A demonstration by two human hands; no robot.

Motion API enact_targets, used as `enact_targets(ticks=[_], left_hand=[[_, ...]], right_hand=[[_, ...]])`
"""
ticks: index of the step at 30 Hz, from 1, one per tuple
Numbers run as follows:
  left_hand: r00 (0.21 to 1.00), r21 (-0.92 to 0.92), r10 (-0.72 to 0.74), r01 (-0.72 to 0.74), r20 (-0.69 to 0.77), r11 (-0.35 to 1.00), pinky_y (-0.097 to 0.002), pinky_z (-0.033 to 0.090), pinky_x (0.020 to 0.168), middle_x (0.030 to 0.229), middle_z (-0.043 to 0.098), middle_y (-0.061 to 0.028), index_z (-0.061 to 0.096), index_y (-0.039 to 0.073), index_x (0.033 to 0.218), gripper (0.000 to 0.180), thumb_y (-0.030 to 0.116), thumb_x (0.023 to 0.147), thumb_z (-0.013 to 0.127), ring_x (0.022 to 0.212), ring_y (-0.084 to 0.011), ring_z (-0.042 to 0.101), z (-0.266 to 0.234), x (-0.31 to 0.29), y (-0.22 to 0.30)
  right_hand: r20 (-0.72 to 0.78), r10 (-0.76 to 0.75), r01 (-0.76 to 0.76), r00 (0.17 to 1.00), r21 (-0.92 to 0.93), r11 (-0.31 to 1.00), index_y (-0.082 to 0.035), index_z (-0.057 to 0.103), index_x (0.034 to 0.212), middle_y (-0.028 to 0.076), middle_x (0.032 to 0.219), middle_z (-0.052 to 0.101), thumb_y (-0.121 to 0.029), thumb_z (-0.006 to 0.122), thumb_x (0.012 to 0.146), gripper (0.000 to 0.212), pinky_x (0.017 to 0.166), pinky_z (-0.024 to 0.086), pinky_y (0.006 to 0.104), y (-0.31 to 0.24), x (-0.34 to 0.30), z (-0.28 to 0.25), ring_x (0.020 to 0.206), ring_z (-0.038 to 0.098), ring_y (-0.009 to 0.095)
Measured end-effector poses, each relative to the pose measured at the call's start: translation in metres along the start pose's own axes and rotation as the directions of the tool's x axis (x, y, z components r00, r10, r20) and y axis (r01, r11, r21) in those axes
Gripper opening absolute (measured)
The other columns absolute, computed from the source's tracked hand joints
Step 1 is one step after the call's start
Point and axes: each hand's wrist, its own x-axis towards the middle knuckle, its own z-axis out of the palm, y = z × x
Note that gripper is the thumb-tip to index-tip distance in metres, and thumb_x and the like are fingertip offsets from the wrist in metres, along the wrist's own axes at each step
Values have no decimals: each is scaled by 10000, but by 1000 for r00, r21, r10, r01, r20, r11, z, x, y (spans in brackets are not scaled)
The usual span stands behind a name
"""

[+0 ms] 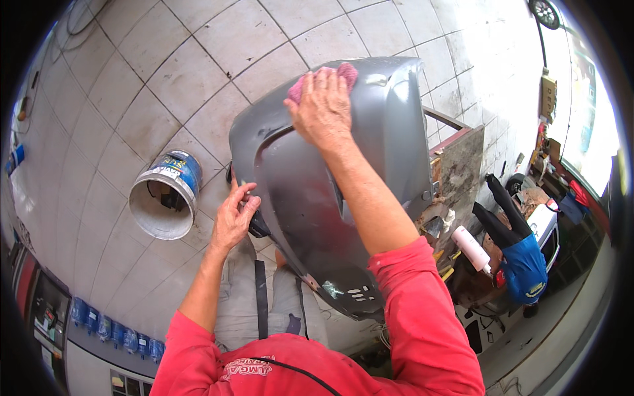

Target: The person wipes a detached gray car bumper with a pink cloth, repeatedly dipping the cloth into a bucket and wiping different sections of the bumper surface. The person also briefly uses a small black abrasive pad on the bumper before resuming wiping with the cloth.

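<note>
A large grey car bumper (304, 178) with curved sides and cut-out openings stands in front of me. Flat on its upper far part, my right hand (323, 109) presses a crumpled pink cloth (347, 74) against the painted surface. The cloth bunches out past the fingertips, partly hidden under the palm. My left hand (232, 214) is at the bumper's left edge, beside a black piece (258, 226) there. Its fingers are loosely bent and apart, with nothing visible between them; whether they touch the edge I cannot tell.
A blue-and-white bucket (165, 195) with dark contents is on the tiled floor (198, 72) at left. To the right are a worn board (459, 165), a pale squeeze bottle (470, 247) and a person in blue (525, 267). Several blue jugs (119, 333) line the lower left.
</note>
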Motion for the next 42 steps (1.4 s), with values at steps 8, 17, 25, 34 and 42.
enact_targets(ticks=[8,17,25,34,42], left_hand=[[888,189,391,-352,-241,917,-410,359,1213,1587,522,-204,437,18,1604,636,462,1149,414,1495,-345,449,-56,92,20],[864,514,502,-450,43,730,-476,234,1300,1636,483,-151,562,71,1535,608,493,1104,483,1548,-322,394,14,177,20],[920,503,389,-318,-40,803,-531,166,1312,1637,473,-177,523,10,1549,660,488,1095,486,1576,-322,347,9,188,-24],[571,606,784,-721,244,336,-600,361,1231,1555,583,-110,639,165,1452,456,402,1137,410,1461,-352,515,175,274,179],[850,421,185,-420,494,804,-491,413,1185,1527,614,-44,657,261,1435,534,544,1059,405,1389,-315,573,183,369,202]], right_hand=[[176,-167,150,970,106,983,67,400,1586,314,1629,407,-502,620,1000,846,1308,193,514,-108,-13,55,1571,328,416],[-222,-72,181,972,523,833,-2,411,1612,244,1658,416,-258,771,925,817,1292,236,543,-1,-111,-52,1584,314,422],[-98,501,-423,860,413,807,39,197,1675,243,1767,125,-498,451,1117,815,1315,76,530,132,-230,0,1638,55,442],[-100,475,-396,874,417,818,28,185,1683,228,1776,108,-476,457,1109,812,1314,59,539,129,-222,0,1635,48,459],[-99,470,-390,877,426,817,15,207,1684,222,1775,129,-520,457,1107,825,1312,61,543,129,-220,0,1639,54,441]])
